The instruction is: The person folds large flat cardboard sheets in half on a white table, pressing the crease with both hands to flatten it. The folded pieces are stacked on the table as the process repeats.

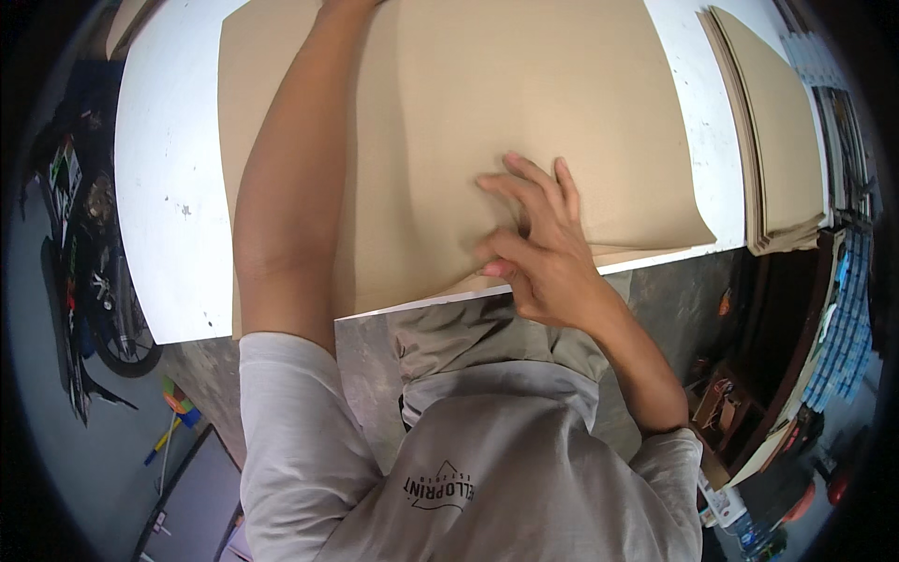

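Note:
A large sheet of brown kraft paper (449, 112) covers much of the white table (169, 206), its near edge lifting slightly in front of my body. My left arm stretches across the left part of the sheet. Only the back of my left hand (351, 6) shows at the top rim, and its fingers are out of the picture. Over the near edge of the paper hovers my right hand (543, 229), fingers bent and apart, holding nothing that I can see. Whether its fingertips touch the sheet I cannot tell.
A stack of brown paper sheets (773, 122) lies on the table's right side. Beyond it are blue checkered cloth (843, 318) and a wooden box (726, 403). A bicycle or motorbike wheel (122, 318) stands at the left, near a colourful broom (178, 403).

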Action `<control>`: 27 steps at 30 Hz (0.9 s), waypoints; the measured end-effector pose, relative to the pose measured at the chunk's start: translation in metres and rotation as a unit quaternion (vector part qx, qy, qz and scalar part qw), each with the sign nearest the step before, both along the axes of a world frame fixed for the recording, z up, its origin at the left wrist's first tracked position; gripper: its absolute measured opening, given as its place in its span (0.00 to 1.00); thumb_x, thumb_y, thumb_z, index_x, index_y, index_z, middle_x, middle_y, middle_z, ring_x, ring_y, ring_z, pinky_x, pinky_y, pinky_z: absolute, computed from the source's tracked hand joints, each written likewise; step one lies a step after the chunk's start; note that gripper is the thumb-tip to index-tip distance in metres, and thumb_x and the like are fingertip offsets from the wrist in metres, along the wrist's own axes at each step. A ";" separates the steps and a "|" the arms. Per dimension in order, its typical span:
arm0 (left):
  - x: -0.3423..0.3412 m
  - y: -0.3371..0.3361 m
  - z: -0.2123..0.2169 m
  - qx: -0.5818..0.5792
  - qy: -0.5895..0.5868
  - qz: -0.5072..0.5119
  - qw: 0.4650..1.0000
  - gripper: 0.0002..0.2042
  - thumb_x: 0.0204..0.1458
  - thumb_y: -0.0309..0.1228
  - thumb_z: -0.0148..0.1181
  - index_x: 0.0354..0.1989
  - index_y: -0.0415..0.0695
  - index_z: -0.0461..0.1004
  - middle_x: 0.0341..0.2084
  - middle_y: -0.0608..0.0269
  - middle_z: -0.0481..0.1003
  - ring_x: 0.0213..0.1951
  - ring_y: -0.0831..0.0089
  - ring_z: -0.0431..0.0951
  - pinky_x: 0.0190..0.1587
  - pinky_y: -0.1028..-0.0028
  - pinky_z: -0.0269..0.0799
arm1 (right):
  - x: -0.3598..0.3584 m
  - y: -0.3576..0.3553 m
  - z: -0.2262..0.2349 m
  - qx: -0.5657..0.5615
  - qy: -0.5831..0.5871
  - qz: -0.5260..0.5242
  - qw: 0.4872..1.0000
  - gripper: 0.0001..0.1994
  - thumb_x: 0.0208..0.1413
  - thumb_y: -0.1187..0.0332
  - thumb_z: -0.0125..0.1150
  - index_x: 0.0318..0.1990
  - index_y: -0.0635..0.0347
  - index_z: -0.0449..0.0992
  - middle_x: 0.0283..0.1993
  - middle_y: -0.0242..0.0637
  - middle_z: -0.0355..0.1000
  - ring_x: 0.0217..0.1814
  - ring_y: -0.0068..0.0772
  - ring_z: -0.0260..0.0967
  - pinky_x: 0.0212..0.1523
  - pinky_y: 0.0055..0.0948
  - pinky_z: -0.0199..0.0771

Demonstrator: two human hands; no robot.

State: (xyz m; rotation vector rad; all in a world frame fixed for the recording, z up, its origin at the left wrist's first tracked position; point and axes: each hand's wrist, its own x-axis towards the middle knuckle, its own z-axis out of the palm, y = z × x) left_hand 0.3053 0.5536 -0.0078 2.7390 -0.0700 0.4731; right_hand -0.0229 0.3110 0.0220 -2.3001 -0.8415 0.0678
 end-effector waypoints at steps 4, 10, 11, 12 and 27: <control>0.004 0.000 0.000 0.037 0.031 -0.007 0.999 0.23 0.70 0.44 0.56 0.50 0.33 0.84 0.54 0.35 0.80 0.60 0.44 0.79 0.66 0.50 0.73 | 0.001 0.008 0.002 -0.075 0.005 -0.002 0.997 0.28 0.60 0.65 0.66 0.69 0.47 0.72 0.85 0.49 0.47 0.89 0.63 0.35 0.80 0.79 0.30; -0.064 -0.019 0.028 0.211 0.022 -0.096 0.973 0.30 0.71 0.47 0.54 0.74 0.39 0.67 0.74 0.40 0.66 0.76 0.48 0.63 0.78 0.53 0.59 | -0.002 0.013 0.000 -0.127 -0.036 0.013 0.991 0.34 0.68 0.56 0.57 0.81 0.46 0.59 0.85 0.52 0.46 0.89 0.62 0.36 0.79 0.80 0.33; -0.094 -0.024 0.041 0.184 0.180 -0.074 0.963 0.36 0.73 0.49 0.51 0.83 0.44 0.50 0.80 0.44 0.55 0.81 0.48 0.53 0.81 0.57 0.53 | -0.002 0.011 -0.002 -0.114 -0.046 0.014 0.992 0.34 0.69 0.55 0.58 0.80 0.47 0.60 0.85 0.53 0.48 0.88 0.63 0.37 0.78 0.81 0.35; -0.136 -0.017 0.057 0.099 -0.036 -0.263 0.959 0.25 0.66 0.50 0.60 0.51 0.37 0.82 0.46 0.38 0.82 0.50 0.40 0.82 0.55 0.49 0.78 | -0.002 0.009 -0.004 -0.116 -0.046 0.016 0.992 0.33 0.69 0.55 0.58 0.79 0.49 0.62 0.83 0.53 0.51 0.88 0.61 0.39 0.79 0.80 0.36; -0.385 -0.017 0.043 -0.023 0.046 -0.212 0.976 0.20 0.47 0.40 0.79 0.47 0.46 0.86 0.49 0.59 0.80 0.54 0.52 0.79 0.56 0.53 0.78 | -0.036 -0.083 0.006 0.031 -0.121 -0.093 0.988 0.15 0.49 0.69 0.77 0.47 0.57 0.87 0.47 0.38 0.78 0.52 0.44 0.75 0.54 0.48 0.72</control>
